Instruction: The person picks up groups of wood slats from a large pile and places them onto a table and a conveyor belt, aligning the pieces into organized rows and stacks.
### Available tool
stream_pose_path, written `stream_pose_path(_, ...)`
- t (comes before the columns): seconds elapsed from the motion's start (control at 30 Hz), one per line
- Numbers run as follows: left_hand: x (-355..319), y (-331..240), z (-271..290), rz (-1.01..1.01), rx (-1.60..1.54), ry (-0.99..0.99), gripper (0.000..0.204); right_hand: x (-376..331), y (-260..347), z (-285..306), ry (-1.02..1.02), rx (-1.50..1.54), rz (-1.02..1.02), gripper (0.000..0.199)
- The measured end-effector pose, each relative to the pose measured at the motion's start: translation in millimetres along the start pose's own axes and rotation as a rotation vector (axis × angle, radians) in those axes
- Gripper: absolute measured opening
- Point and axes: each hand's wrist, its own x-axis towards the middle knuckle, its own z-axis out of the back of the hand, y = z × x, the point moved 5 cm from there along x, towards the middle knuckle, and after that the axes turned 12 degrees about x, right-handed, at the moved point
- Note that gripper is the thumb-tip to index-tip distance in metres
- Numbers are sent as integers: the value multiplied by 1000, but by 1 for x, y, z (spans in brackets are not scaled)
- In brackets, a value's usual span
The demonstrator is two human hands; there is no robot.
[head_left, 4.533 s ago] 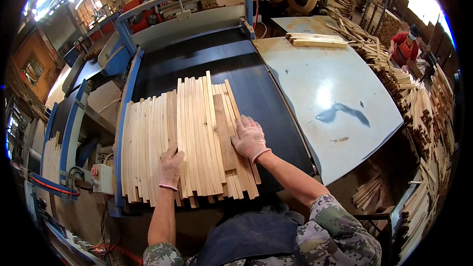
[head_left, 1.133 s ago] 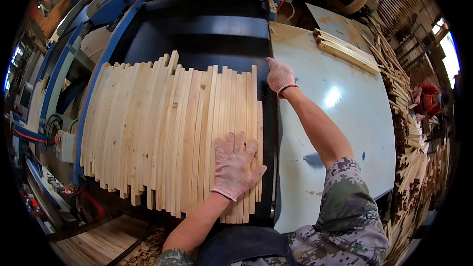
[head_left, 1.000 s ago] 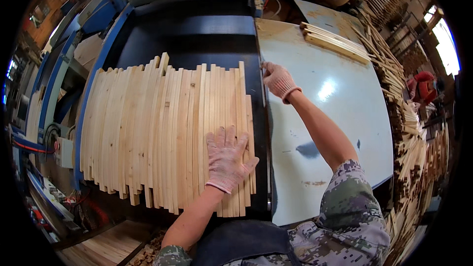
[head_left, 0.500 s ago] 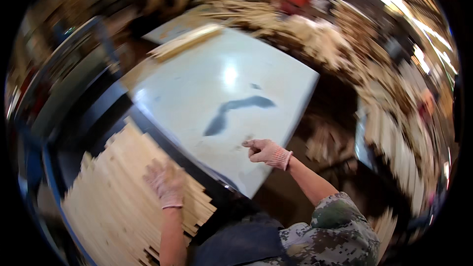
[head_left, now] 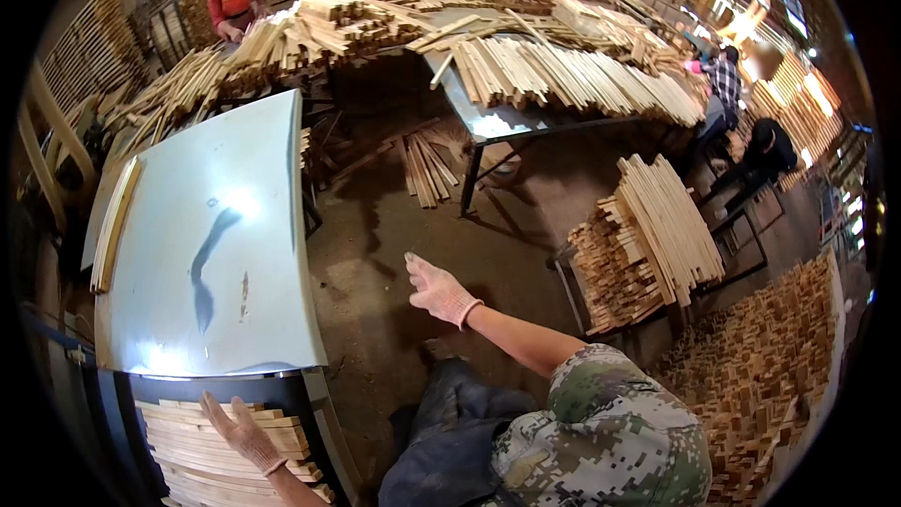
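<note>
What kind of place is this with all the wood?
Most likely a woodworking shop or small timber factory. Heaps of cut wooden slats cover a long table, stacked slats sit on a stand, and the gloved left hand rests on more slats.

The left hand (head_left: 239, 429), gloved, lay flat and palm down at the near left, fingers spread. The right hand (head_left: 437, 288), also gloved, was stretched out to the right on a bare forearm, fingers open, holding nothing.
</note>
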Motion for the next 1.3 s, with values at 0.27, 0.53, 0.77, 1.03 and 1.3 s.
stream_pose_path(0.27, -75, -155, -76, -145, -573, 369, 45, -96, -158, 160, -52, -168, -501, 40)
stream_pose_path(0.53, -168, -291, -245, 28, -492, 1062, 42, -192, -276, 342, 54, -720, -796, 35)
stream_pose_path(0.77, -216, -392, -350, -156, -407, 1311, 54, -164, -254, 421, 170, -1239, -450, 26)
stream_pose_path(1.03, -192, -474, -458, -493, -273, 1448, 55, -113, -277, 467, -412, -141, -700, 44)
stream_pose_path(1.3, -85, -593, -634, -473, -157, 1344, 67, -100, -294, 489, -224, -52, -565, 19)
